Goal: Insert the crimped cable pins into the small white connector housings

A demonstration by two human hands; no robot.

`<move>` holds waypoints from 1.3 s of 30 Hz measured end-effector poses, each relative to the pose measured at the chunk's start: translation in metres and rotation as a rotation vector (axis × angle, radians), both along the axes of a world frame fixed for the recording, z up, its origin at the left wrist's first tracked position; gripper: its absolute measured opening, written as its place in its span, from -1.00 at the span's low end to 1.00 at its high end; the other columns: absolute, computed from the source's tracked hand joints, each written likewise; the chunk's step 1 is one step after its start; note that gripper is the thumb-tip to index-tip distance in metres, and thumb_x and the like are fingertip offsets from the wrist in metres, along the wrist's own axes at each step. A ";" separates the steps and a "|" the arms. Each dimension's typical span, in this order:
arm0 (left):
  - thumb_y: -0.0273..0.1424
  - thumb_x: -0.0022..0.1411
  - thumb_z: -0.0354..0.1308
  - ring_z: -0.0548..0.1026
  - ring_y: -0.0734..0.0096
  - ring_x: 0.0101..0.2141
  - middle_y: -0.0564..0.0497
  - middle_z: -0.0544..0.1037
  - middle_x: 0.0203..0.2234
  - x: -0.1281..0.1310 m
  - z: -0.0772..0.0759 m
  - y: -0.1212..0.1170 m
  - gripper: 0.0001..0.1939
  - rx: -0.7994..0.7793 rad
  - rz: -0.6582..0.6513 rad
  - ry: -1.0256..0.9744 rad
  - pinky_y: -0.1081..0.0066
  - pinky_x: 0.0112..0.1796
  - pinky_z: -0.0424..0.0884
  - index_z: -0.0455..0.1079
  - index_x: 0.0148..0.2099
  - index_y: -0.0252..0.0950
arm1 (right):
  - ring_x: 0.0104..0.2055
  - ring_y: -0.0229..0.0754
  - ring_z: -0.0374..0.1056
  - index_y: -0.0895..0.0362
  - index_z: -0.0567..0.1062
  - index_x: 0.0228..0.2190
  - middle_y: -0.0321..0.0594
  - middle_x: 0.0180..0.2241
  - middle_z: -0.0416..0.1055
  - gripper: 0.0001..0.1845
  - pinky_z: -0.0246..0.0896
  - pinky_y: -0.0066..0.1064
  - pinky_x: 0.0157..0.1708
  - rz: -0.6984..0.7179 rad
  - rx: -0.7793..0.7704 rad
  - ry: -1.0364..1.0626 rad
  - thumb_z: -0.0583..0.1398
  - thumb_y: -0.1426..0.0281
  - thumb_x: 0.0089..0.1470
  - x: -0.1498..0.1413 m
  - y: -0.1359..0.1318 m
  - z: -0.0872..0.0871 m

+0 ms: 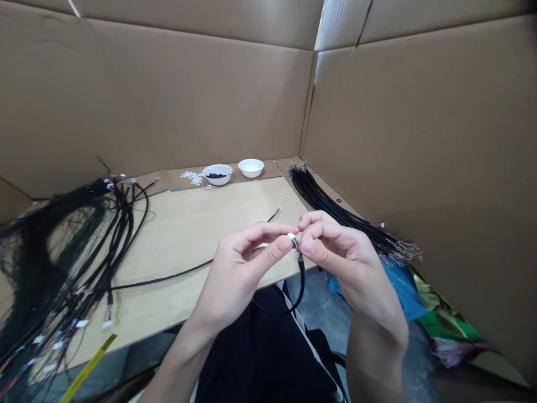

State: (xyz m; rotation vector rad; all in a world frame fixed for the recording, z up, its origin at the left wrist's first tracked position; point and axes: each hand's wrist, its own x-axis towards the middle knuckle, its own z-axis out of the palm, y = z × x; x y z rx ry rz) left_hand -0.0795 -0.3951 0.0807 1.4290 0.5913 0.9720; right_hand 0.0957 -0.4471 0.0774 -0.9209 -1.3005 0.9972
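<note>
My left hand (237, 268) pinches a small white connector (292, 238) between thumb and forefinger, over the table's front edge. Right beside it, my right hand (346, 252) has thumb and fingertips closed on the thin wires (299, 252) that run into the connector. Those wires come out of a black cable (301, 280), which hangs in a curve below my hands. Another stretch of black cable (168, 277) runs leftward across the table from behind my left hand. A thin cable end with a small tip (274, 214) lies beyond my hands.
Black cables with white connectors (126, 224) pile up at the left, by dark netting (29, 268). A bundle of black cables (331, 204) lies along the right edge. At the back are a bowl of black pieces (217, 174), a white bowl (250, 168) and loose white pieces (193, 177). Cardboard walls (201, 95) surround the table.
</note>
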 end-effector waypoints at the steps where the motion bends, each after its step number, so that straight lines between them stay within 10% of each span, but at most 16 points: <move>1: -0.37 0.40 0.34 0.63 0.53 -0.12 0.13 0.71 -0.20 0.000 0.000 -0.001 -0.86 0.096 0.060 0.031 0.61 -0.05 0.52 0.69 -0.05 -0.04 | -0.03 -0.26 0.29 0.01 0.59 -0.38 -0.33 -0.13 0.38 -0.81 0.15 -0.44 -0.01 -0.008 0.003 0.010 0.31 0.35 0.34 -0.001 0.000 -0.001; 11: -0.62 0.29 0.37 0.57 0.45 -0.02 0.05 0.60 -0.03 -0.003 -0.003 -0.004 -0.77 1.089 0.531 0.213 0.43 0.05 0.49 0.59 -0.10 -0.19 | -0.10 -0.27 0.28 0.04 0.59 -0.40 -0.30 -0.20 0.34 -0.79 0.18 -0.47 -0.07 0.010 0.025 0.129 0.32 0.34 0.33 -0.006 0.001 -0.010; 25: -0.64 0.24 0.41 0.58 0.42 -0.11 0.06 0.61 -0.15 0.014 -0.020 -0.007 -0.77 1.001 0.650 0.064 0.38 -0.02 0.54 0.56 -0.16 -0.22 | -0.28 -0.41 0.36 0.06 0.68 -0.35 -0.32 -0.32 0.38 -0.85 0.37 -0.68 -0.25 -0.084 0.035 0.545 0.34 0.39 0.31 -0.037 0.002 -0.013; 39: -0.62 0.27 0.38 0.67 0.40 -0.19 0.02 0.67 -0.18 0.003 -0.027 -0.001 -0.75 1.273 0.673 0.170 0.45 -0.12 0.62 0.47 -0.09 -0.26 | -0.15 -0.36 0.47 0.02 0.59 -0.23 -0.31 -0.17 0.51 -0.91 0.46 -0.61 -0.20 -0.399 0.094 0.296 0.29 0.31 0.37 -0.053 -0.004 -0.017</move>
